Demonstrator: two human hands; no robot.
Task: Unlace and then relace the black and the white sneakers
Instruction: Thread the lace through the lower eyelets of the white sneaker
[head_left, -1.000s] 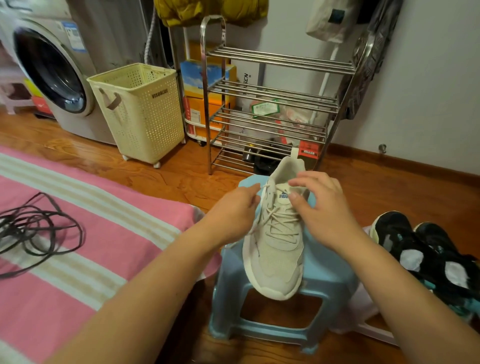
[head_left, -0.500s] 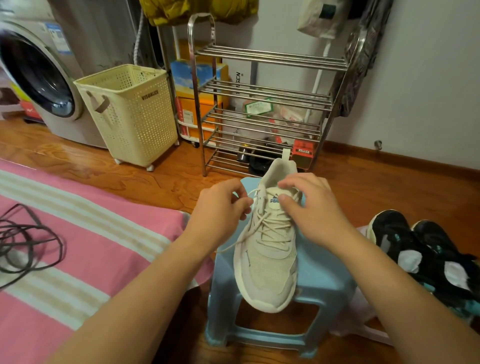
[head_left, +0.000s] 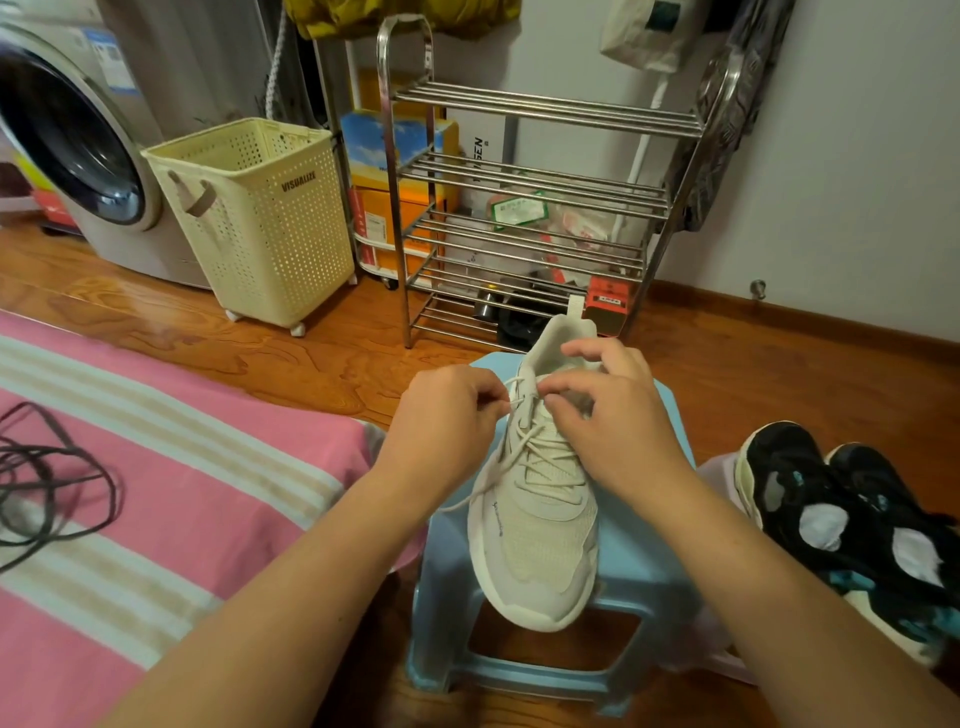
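Our left hand pinching the lace, our right hand curled and pinching lace at the white sneaker on our blue stool, 2 black sneakers right, wooden floor.

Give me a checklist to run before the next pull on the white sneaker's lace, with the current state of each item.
1. White sneaker rests on the blue stool, toe toward the person: ok.
2. Left hand pinches the lace near the top eyelets: ok.
3. Right hand sits over the tongue; whether it pinches a lace: cannot tell.
4. Loose lace end trails off the sneaker's left side, free of tangles: ok.
5. Lower lace crossings in place: ok.
6. Black sneakers lie apart, right of the stool: ok.
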